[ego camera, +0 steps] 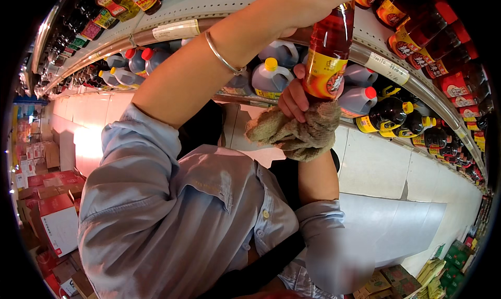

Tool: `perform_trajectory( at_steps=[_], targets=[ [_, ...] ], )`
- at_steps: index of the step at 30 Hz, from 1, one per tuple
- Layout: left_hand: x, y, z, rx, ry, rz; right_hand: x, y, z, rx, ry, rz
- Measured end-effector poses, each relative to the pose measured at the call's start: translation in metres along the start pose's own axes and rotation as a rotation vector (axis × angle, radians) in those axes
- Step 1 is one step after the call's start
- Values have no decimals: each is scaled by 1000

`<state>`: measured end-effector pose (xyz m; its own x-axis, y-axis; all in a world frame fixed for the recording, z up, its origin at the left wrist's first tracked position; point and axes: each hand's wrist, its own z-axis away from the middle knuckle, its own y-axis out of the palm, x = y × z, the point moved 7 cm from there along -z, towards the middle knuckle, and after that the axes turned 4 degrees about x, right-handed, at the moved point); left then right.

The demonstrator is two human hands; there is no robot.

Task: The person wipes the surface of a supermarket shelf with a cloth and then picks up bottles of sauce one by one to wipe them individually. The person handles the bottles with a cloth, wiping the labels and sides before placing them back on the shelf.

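A clear bottle of dark red liquid [328, 70], with a yellow and orange label, is held upright at the shelf front. My left hand [313, 5] grips its neck from above; the cap end runs to the picture's top edge, and part of that hand is cut off. Around the bottle's base are the fingers of my right hand [292, 101]. A crumpled brownish cloth [309, 132] is bunched in the same hand, under and against the bottle's bottom. The cloth hides most of the right palm. A silver bangle [221, 56] circles my left forearm.
Beyond the bottle runs a curved-looking metal shelf rail [360, 52] with price tags. Similar red bottles [415, 40] stand on the upper right shelf, oil bottles [117, 3] at upper left. Handled plastic jugs [270, 78] fill the lower shelf. Cartons [56, 220] are stacked behind, left.
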<state>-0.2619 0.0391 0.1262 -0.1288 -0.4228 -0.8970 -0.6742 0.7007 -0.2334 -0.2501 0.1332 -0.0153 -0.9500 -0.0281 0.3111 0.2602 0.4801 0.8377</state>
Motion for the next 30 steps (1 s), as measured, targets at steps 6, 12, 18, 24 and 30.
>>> perform_trajectory(
  at_steps=[6, 12, 18, 24, 30],
  targets=[
    [11, -12, 18, -207, -309, 611, 1, -1, 7, -595, -72, -76],
    [6, -36, 40, -121, -159, 434, 7, -41, 3, -422, 57, -153],
    [11, 1, 64, -100, -179, 606, -9, -81, 4, -742, -115, -46],
    [8, -11, 71, -181, -48, 536, -5, -79, 3, -670, -217, 47],
    [-9, -16, 77, -213, 234, 628, -4, -57, 6, -568, -303, 149]
  ],
)
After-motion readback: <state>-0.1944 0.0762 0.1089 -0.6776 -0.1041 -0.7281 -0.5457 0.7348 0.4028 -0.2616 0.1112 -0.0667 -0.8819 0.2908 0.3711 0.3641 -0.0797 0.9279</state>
